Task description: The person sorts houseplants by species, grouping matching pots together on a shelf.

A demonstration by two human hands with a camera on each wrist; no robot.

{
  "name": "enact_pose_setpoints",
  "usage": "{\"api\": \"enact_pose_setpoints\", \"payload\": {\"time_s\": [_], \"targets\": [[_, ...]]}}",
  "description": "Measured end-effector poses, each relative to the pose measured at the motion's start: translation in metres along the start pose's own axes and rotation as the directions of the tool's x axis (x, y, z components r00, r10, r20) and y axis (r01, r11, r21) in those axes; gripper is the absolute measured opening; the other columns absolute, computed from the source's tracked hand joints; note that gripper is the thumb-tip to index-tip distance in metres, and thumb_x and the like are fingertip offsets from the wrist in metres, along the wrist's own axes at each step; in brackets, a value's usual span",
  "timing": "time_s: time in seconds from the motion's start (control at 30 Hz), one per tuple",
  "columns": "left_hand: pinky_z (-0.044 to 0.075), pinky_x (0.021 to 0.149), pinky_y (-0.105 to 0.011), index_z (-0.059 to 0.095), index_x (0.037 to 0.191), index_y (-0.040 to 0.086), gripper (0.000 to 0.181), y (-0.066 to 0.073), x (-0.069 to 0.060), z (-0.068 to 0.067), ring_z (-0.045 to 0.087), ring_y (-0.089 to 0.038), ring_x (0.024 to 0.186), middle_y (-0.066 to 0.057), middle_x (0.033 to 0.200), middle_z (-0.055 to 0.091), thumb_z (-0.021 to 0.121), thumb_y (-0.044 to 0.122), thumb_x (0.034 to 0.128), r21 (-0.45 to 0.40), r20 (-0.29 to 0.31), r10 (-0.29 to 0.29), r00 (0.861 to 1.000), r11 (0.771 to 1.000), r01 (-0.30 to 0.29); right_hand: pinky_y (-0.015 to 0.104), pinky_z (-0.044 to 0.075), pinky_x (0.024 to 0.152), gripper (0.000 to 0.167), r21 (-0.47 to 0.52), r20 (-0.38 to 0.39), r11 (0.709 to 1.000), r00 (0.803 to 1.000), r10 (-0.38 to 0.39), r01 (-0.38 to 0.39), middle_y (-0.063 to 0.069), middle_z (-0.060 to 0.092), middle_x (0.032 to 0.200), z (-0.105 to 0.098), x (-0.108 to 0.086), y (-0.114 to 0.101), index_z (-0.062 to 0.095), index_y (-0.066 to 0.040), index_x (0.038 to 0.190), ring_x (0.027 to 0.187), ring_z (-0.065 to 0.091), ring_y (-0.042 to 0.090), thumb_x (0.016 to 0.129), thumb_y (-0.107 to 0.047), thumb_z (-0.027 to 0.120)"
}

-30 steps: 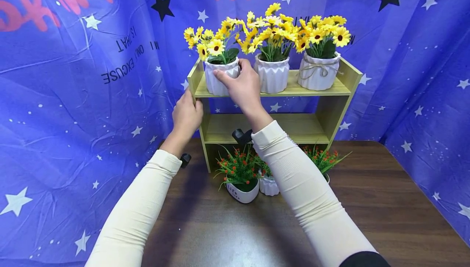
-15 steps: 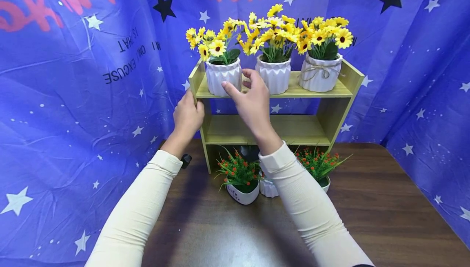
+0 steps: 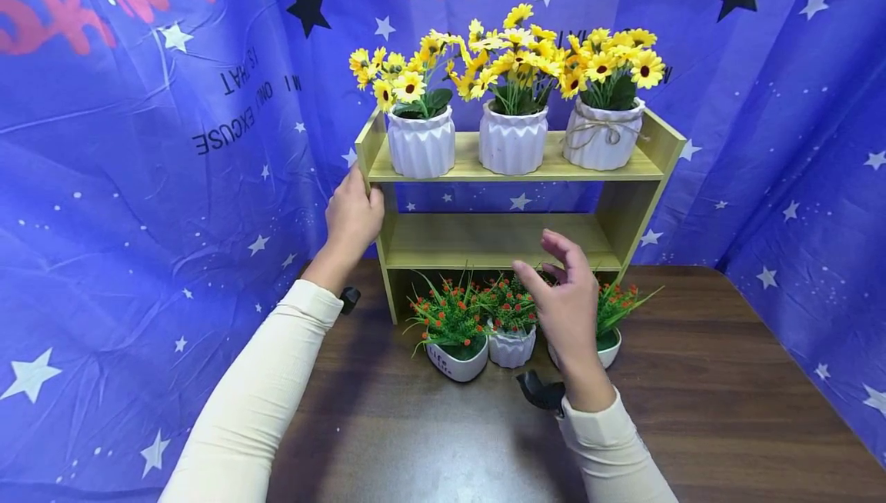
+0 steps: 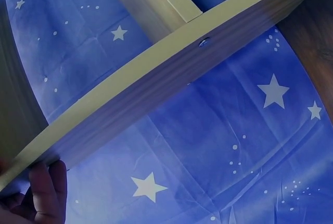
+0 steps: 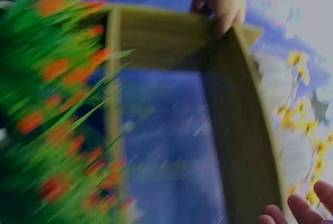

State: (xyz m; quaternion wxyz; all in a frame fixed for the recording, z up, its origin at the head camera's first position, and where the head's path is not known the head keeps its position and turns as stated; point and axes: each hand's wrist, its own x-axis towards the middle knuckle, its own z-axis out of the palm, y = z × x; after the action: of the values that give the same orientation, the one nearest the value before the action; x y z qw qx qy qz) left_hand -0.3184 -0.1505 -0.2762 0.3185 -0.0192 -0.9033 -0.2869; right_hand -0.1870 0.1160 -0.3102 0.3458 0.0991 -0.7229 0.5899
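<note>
A wooden shelf (image 3: 498, 235) stands on the table, and my left hand (image 3: 353, 214) grips its left side panel near the top. In the left wrist view, bent fingers (image 4: 46, 185) hold the end of that side panel (image 4: 130, 73). My right hand (image 3: 571, 299) holds nothing; its fingers are parted and slightly bent, in front of the lower shelf and the red-flowered plants. On the top board are three white pots of yellow flowers: a left pot (image 3: 422, 143), a middle pot (image 3: 513, 141) and a right pot (image 3: 602, 138) tied with twine.
Below, at the shelf's foot, are a heart-shaped pot (image 3: 458, 364) with lettering, a ribbed white pot (image 3: 512, 348) and a white pot (image 3: 609, 349) partly behind my right hand, all with red-flowered plants. Blue star-printed cloth (image 3: 173, 257) hangs around the brown table (image 3: 727, 380).
My right hand has let go of the left flower pot and moved down and to the right. My left hand stays on the shelf's side panel.
</note>
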Motion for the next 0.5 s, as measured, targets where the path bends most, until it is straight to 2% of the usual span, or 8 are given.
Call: {"api": "enact_pose_setpoints", "payload": {"time_s": [0.13, 0.27, 0.5], "targets": [[0.043, 0.072, -0.056, 0.046, 0.129, 0.012, 0.041, -0.001, 0.001, 0.0, 0.058, -0.041, 0.096, -0.013, 0.111, 0.06, 0.045, 0.022, 0.0897, -0.003, 0.001, 0.0, 1.0, 1.0, 0.0, 0.037, 0.046, 0.084, 0.05, -0.085, -0.062, 0.995, 0.997, 0.054, -0.059, 0.01, 0.06, 0.114, -0.027, -0.02, 0.038, 0.057, 0.001, 0.119, 0.105, 0.055, 0.02, 0.074, -0.008, 0.077], [0.043, 0.073, -0.055, 0.044, 0.133, 0.013, 0.044, -0.002, 0.0, 0.0, 0.058, -0.041, 0.096, -0.013, 0.112, 0.059, 0.045, 0.022, 0.0898, -0.007, 0.01, -0.004, 1.0, 1.0, 0.004, 0.029, 0.045, 0.082, 0.051, -0.174, -0.11, 0.974, 0.986, 0.128, -0.146, 0.007, 0.061, 0.112, -0.05, -0.041, 0.08, 0.058, -0.005, 0.119, 0.103, 0.056, 0.017, 0.073, -0.016, 0.078], [0.043, 0.072, -0.055, 0.043, 0.134, 0.014, 0.045, 0.001, 0.0, 0.0, 0.058, -0.041, 0.095, -0.013, 0.112, 0.059, 0.044, 0.022, 0.0896, -0.006, 0.009, -0.005, 1.0, 1.0, 0.005, 0.02, 0.042, 0.076, 0.054, -0.315, -0.163, 0.912, 0.962, 0.22, -0.262, 0.011, 0.062, 0.109, -0.08, -0.069, 0.117, 0.058, -0.006, 0.118, 0.095, 0.056, 0.021, 0.072, -0.025, 0.079]]}}
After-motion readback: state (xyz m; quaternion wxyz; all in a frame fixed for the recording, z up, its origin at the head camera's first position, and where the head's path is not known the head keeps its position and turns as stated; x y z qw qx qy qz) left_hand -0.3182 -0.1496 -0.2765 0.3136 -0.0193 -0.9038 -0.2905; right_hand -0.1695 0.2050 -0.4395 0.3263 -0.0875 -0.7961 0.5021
